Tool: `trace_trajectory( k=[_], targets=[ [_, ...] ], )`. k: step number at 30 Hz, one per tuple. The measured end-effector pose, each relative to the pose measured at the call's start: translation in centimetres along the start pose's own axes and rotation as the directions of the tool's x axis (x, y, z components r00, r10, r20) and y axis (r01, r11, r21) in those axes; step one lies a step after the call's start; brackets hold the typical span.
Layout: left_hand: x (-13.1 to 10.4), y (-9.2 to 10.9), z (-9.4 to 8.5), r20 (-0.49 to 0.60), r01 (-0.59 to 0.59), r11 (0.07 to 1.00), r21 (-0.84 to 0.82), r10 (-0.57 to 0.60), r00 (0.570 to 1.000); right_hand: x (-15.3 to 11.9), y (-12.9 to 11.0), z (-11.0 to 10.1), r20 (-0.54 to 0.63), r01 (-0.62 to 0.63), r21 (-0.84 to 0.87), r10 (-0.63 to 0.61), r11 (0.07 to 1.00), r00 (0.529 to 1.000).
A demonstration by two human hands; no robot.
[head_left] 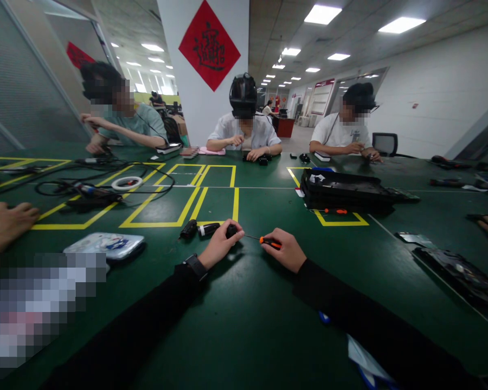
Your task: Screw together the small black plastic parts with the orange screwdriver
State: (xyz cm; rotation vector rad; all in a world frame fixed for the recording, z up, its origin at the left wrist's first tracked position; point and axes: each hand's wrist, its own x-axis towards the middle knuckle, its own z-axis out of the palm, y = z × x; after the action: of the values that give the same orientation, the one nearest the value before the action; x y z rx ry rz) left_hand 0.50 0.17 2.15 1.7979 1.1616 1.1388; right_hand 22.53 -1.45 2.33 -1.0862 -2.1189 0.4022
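On the green counter (pixel 228 336), the left grip (pixel 220 244) pinches a black part (pixel 231 231), presumably steadying it; the right grip (pixel 287 250), closed round a screwdriver (pixel 270 243), points its shaft there. Black pieces (pixel 188 229) lie just left. Beyond are yellow tape (pixel 236 206), dark casings (pixel 345 189) at right, seated people (pixel 222 127) and a white pillar (pixel 195 111).

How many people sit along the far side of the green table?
3: a teal-shirted person at left, a white-shirted person in the middle, a T-shirted person at right. Others may be out of view.
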Motion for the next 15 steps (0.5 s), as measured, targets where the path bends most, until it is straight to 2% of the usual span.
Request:
trace_trajectory(
  k=[6,15],
  targets=[
    [0.05,0.09,-0.01,-0.013,-0.012,1.0,0.013,0.012,1.0,-0.07,0.32,0.11,0.092,-0.011,-0.038,0.014,0.999,0.996],
    [0.08,0.11,-0.06,0.015,-0.048,0.998,0.026,0.048,0.999,0.23,0.89,0.44,0.097,-0.015,-0.037,0.018,0.999,0.995]
  ],
)
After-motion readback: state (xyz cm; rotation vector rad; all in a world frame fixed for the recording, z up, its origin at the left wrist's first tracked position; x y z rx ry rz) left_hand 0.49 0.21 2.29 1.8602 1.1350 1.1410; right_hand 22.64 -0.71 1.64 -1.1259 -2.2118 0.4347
